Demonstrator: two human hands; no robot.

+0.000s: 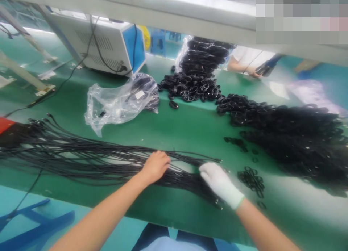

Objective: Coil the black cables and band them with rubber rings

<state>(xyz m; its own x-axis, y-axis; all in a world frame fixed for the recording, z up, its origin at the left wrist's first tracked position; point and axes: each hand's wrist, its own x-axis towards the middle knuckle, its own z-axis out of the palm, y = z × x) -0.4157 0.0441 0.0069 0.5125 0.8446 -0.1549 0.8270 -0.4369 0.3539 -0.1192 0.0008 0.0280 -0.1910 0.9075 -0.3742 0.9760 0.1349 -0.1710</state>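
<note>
A long bundle of thin black cables (187, 181) lies lengthwise in front of me, with small connector tips at its ends. My left hand (156, 166), bare, is closed over the upper strands near the middle of the bundle. Farther right, my right hand (219, 182) wears a white glove with a green cuff edge. Its fingers are curled down around cables close to their right ends; the fingertips are partly hidden. Just beyond the glove lies a small pile of black rings or loops (251, 180).
A green tabletop (174, 124) carries a clear plastic bag (116, 104) with black items and large heaps of black coiled parts (285, 135). Behind stands a white and blue machine (100, 44). A shelf beam (152, 8) crosses overhead. A co-worker's hand (252, 71) shows across the table.
</note>
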